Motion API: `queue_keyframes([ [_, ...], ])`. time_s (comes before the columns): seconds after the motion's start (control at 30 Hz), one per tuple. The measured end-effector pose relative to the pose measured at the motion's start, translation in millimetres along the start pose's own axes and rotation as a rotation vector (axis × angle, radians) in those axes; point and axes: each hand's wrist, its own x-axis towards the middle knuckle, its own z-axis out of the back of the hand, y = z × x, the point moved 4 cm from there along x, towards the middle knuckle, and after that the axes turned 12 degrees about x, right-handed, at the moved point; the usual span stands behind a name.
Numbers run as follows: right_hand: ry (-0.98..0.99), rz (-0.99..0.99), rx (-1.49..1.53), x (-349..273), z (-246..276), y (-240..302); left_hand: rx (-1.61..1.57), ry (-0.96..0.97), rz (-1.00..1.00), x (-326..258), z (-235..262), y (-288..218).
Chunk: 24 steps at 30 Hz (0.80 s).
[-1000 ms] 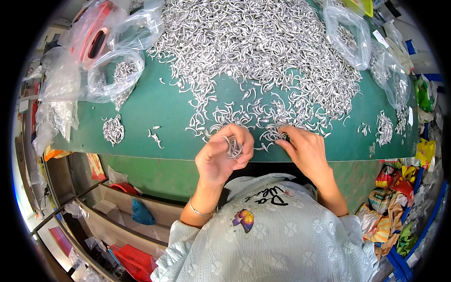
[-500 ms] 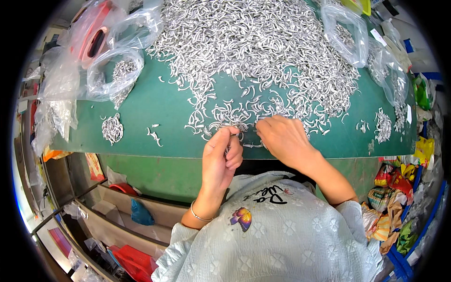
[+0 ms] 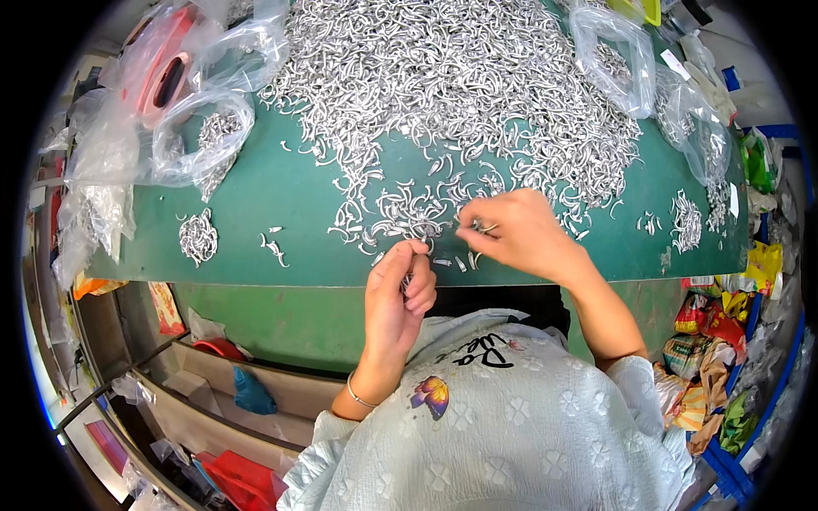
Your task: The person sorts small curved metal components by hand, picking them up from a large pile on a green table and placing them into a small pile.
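A large heap of small curved silver metal pieces covers the far middle of the green table, thinning into loose pieces near my hands. My left hand is closed, palm turned up, with several of the curved metal pieces showing inside its curled fingers. Its thumb and forefinger meet at the tip. To its right, my right hand hovers over the table's near part, pinching one small curved metal piece between thumb and fingers. Loose pieces lie between and beyond both hands.
Small separate piles lie at left and right. Clear plastic bags holding pieces stand at left and right, by a red-and-pink plastic object. Below are an open drawer and colourful packets.
My right hand has lifted off the loose pieces and moved slightly up, with a curved metal piece now showing in its fingers. My left hand stays closed, nearly in place.
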Motion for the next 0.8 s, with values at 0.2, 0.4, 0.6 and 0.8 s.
queue_keyframes([
  [0.2, -0.263, -0.228, 1.355, -31, 14, -45, -0.022, -0.004, 0.014, -1, 0, 2],
  [0.4, -0.228, -0.311, 2.182, -46, 2, -46, 0.027, -0.030, 0.028, -2, -6, 8],
  [0.6, -0.375, -0.503, 1.735, -57, -1, -46, 0.540, -0.042, -0.089, -10, -16, 7],
  [0.8, -0.312, -0.345, 0.275, -53, 5, -12, 1.106, -0.025, -0.320, -6, -33, 5],
])
